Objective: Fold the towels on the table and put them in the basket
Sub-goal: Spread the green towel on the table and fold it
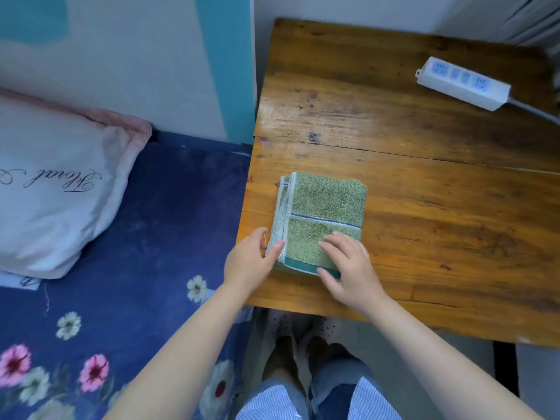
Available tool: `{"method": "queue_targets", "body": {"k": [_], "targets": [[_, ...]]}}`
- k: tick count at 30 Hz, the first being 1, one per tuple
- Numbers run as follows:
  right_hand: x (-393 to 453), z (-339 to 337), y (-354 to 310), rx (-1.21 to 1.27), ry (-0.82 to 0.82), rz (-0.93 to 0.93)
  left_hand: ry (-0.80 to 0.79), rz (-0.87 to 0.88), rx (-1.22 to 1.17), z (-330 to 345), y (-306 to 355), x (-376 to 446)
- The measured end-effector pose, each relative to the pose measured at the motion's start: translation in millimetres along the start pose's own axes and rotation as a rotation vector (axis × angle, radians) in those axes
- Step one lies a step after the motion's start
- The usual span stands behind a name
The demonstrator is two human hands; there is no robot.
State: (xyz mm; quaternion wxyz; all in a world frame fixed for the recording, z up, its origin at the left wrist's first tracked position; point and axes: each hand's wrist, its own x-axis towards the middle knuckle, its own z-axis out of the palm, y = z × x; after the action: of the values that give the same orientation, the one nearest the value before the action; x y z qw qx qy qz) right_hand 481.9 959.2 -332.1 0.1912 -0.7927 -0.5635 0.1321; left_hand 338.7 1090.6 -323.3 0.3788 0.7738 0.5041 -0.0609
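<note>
The green towel (321, 219) sits folded into a compact rectangle near the left, near corner of the wooden table (424, 183), pale hem stacked along its left edge, a dark stripe crossing its middle. Left hand (248, 263) is at the towel's near-left corner, thumb on top of the hem and fingers curled at the edge, pinching the layers. Right hand (348, 265) lies on the near part of the towel, fingers spread and fairly straight, pressing down, thumb at the dark green near border. No basket in view. Far right on the table, a white power strip (462, 83) with its cable running off right. Left of the table, a blue floral bedsheet (136, 268) and a pale pillow (54, 189).
</note>
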Motion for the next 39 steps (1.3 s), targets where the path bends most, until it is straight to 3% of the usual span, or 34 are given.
{"method": "queue_targets", "body": {"k": [4, 6, 10, 12, 17, 20, 22, 24, 28, 30, 35, 39], "targets": [[-14.8, 5.3, 16.3, -0.357, -0.228, 0.014, -0.033, -0.021, 0.18, 12.7, 16.7, 2.3], [-15.6, 13.0, 19.4, -0.401, -0.172, -0.005, -0.011, -0.006, 0.229, 14.4, 20.9, 1.5], [-16.0, 27.7, 18.7, -0.268, -0.008, -0.019, 0.032, 0.009, 0.215, 13.5, 25.9, -3.5], [-16.9, 32.9, 18.2, -0.301, -0.029, -0.019, 0.034, -0.044, 0.173, 11.9, 23.0, -5.1], [-10.3, 21.1, 13.9, -0.427, -0.265, -0.049, 0.006, -0.12, 0.218, 18.9, 12.7, 0.0], [-0.2, -0.9, 16.0, -0.231, -0.168, -0.093, 0.126, -0.015, 0.192, 20.7, 21.6, -3.0], [21.6, -22.1, 24.2, -0.016, -0.022, 0.019, 0.162, 0.099, 0.213, 18.3, 31.4, -1.1], [53.4, -41.6, 36.1, 0.085, 0.016, 0.188, 0.136, 0.202, 0.26, 15.8, 43.0, 7.7], [105.7, -50.9, 65.4, 0.184, -0.217, 0.361, 0.033, 0.305, 0.368, 22.4, 62.7, 34.0], [116.8, -51.9, 72.1, 0.159, -0.31, 0.364, -0.018, 0.272, 0.397, 27.7, 62.1, 43.9], [130.0, -45.0, 71.1, -0.023, -0.347, 0.407, -0.073, 0.185, 0.469, 38.9, 46.6, 53.0], [135.5, -19.7, 66.6, -0.142, -0.162, 0.538, -0.046, 0.171, 0.492, 43.2, 47.9, 54.8]]}}
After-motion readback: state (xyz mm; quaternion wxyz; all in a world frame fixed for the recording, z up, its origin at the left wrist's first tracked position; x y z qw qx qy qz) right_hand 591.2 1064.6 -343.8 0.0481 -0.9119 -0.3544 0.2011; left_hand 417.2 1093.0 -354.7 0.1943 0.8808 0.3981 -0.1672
